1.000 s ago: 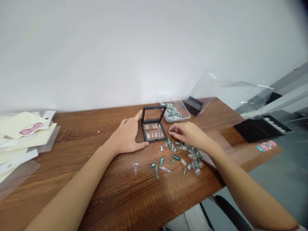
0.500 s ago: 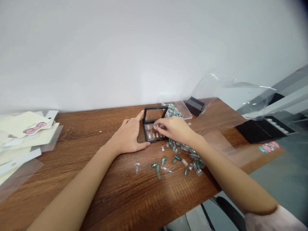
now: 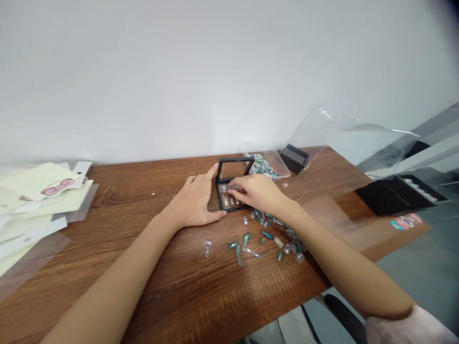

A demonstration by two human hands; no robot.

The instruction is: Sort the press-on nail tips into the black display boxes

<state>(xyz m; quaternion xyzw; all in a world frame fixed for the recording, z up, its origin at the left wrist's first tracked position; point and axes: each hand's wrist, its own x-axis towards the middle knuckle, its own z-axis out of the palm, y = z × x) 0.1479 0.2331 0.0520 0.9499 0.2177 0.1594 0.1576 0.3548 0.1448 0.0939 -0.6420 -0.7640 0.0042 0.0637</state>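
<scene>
A small black case (image 3: 218,197) stands on the table with its framed lid (image 3: 236,159) raised. Rows of clear press-on nails (image 3: 225,202) lie inside it. My left hand (image 3: 193,200) braces the case's left side, index finger at the back corner and thumb at the front. Over the case, my right hand (image 3: 260,191) pinches with thumb and index at what looks like a nail in the upper row; the fingertips partly hide it. Loose green and clear press-on nails (image 3: 267,235) are scattered in front, some hidden beneath my right forearm.
Behind my right hand sits a clear plastic tray (image 3: 284,166) of green nails, beside another black case (image 3: 294,157). A clear plastic bag (image 3: 333,129) and a black open box (image 3: 383,196) are at right. Cream cards (image 3: 36,210) are piled at left on the wooden table (image 3: 150,296).
The whole view has shifted slightly, so things appear a little further right. My right fingers remain over the upper row, and my left hand still steadies the case.
</scene>
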